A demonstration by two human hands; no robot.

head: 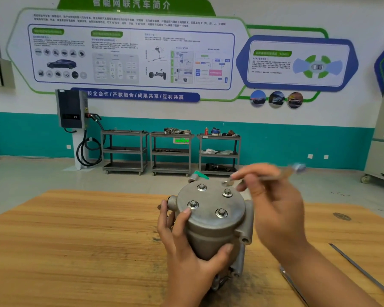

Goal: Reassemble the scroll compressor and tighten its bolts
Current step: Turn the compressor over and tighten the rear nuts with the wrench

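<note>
Compressor [211,220] upright, left hand [186,251] clamped round it | right hand [273,202] pinches wrench [282,173] | head at far edge of cap [208,200], handle pointing right

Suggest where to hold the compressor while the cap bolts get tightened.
Probably wrap the round housing wall below the cap, coming from the left, as the left hand does. The cap carries four bolts; the mounting lug, right hand and wrench crowd the right side.

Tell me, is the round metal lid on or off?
On: the lid sits atop the compressor, with four bolts seated in it.
</note>
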